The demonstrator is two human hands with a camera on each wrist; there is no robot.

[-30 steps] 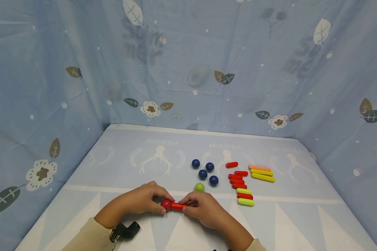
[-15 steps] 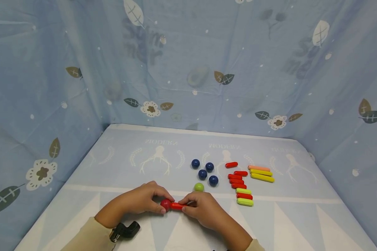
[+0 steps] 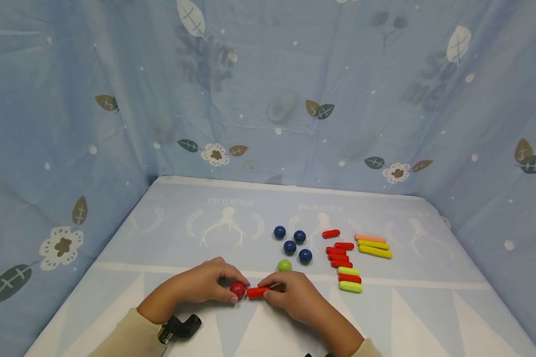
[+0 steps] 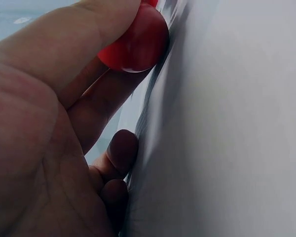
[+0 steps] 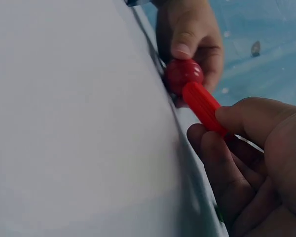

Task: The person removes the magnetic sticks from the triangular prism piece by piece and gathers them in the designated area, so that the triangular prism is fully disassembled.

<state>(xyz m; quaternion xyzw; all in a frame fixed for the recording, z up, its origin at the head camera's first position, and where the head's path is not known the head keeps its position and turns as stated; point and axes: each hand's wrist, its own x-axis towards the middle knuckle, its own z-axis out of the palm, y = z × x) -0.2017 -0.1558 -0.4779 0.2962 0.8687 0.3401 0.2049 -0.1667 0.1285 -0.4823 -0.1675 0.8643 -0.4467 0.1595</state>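
Note:
Low in the middle of the head view, my left hand (image 3: 207, 281) pinches a glossy red ball (image 3: 237, 290) between thumb and fingers. Just to its right, my right hand (image 3: 295, 295) holds a short red plastic rod (image 3: 257, 292) by its right end, and the rod's free end points at the ball. A narrow gap shows between ball and rod from above. In the left wrist view the ball (image 4: 138, 42) sits between thumb and fingers, close to the table. The right wrist view has the ridged rod (image 5: 203, 106) pinched by thumb and fingertips, its far end overlapping the ball.
Several dark blue balls (image 3: 290, 247) and a green ball (image 3: 284, 266) lie beyond the hands. To the right are several red rods (image 3: 338, 257), light green rods (image 3: 350, 286), yellow rods (image 3: 374, 252) and an orange rod (image 3: 369, 238). Patterned blue curtains (image 3: 259, 99) surround the table.
The red rod in the right hand has shifted slightly right, away from the red ball; they were end to end before. The left hand keeps its grip on the ball.

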